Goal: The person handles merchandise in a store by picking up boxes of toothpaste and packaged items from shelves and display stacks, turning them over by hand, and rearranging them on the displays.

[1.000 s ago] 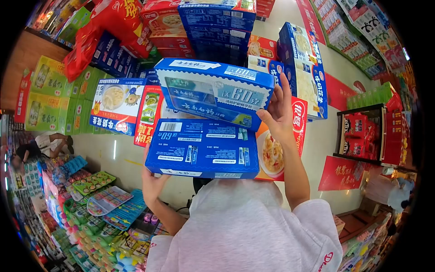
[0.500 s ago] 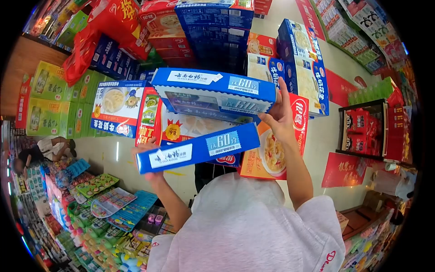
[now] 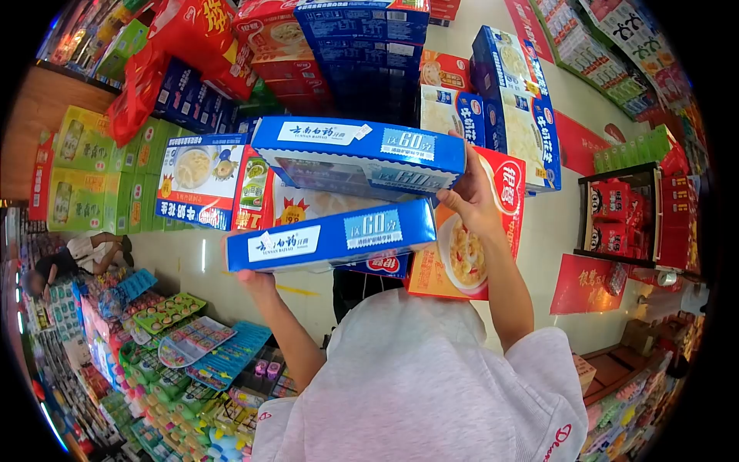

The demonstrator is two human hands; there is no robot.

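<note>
My right hand [image 3: 475,202] grips the right end of the farther blue toothpaste box [image 3: 308,132], thumb at its near edge. The box has a scalloped blue rim around a recessed front. The nearer blue toothpaste box [image 3: 331,240] lies across in front of it, slightly tilted up to the right. My left hand [image 3: 256,282] is closed at its lower left end; most of the fingers are hidden behind it. Just under the hands are a red and orange porridge carton [image 3: 504,181] at right and a white and red carton [image 3: 289,212] at left, partly covered by the boxes.
Stacked blue cartons [image 3: 366,54] stand ahead, with milk-peanut cartons [image 3: 527,131] to the right. Green cartons [image 3: 88,169] and a red bag [image 3: 142,85] are at left. Shelves of small goods [image 3: 177,385] fill the lower left. A black-framed rack [image 3: 620,215] stands right. A person [image 3: 88,250] crouches far left.
The nearer box has shifted up and slightly left, turning so more of its lower side shows. My left fingers have slipped from view behind it. The farther box has moved slightly left.
</note>
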